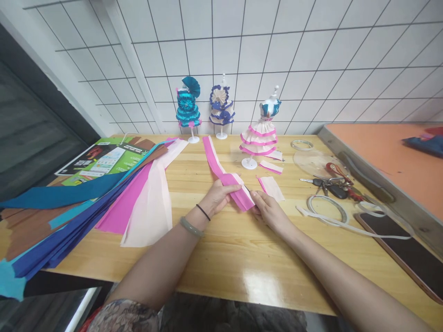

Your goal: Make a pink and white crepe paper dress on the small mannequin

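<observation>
Pinched in left hand [221, 196]: one long pink-and-cream paper strip [226, 179]. At its end, right hand [267, 210], hold unclear. Behind: three dressed white mannequins [259, 138].

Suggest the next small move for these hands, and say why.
Probably work the thin dark tool, perhaps scissors, in the right hand across the pink-and-cream strip while the left hand steadies it. The left hand pinches the strip, the mostly hidden tool shows at its cream edge, and short two-tone pieces lie nearby.

White tiled wall [224, 23], wooden table [200, 263] with pale glare [263, 281], orange surface [377, 157] at right, dark panel [24, 101] at left
</observation>
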A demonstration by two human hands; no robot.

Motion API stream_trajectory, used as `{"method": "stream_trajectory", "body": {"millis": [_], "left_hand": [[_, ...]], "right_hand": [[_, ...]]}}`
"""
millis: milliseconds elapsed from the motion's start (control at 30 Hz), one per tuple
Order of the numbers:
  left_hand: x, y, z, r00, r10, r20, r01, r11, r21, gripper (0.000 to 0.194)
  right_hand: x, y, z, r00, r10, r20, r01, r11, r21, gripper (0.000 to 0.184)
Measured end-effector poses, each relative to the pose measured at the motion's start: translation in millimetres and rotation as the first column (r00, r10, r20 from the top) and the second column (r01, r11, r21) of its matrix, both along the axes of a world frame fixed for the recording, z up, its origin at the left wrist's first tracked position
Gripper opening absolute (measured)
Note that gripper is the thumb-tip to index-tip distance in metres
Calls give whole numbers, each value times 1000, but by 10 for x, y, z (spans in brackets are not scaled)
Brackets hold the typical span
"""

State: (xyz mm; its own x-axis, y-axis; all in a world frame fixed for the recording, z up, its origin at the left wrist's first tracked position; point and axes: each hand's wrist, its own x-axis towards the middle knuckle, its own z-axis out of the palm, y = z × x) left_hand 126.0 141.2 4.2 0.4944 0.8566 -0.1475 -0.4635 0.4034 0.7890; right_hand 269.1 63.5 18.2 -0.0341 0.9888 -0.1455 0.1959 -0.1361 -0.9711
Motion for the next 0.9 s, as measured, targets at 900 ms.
{"method": "stream_trajectory", "body": {"millis": [900], "left_hand": [[24, -26, -51, 990, -23, -142, 48, 983, 178, 63]], "right_hand": [[-11, -17, 47, 984, 85, -155, -94, 994, -52, 44]]}}
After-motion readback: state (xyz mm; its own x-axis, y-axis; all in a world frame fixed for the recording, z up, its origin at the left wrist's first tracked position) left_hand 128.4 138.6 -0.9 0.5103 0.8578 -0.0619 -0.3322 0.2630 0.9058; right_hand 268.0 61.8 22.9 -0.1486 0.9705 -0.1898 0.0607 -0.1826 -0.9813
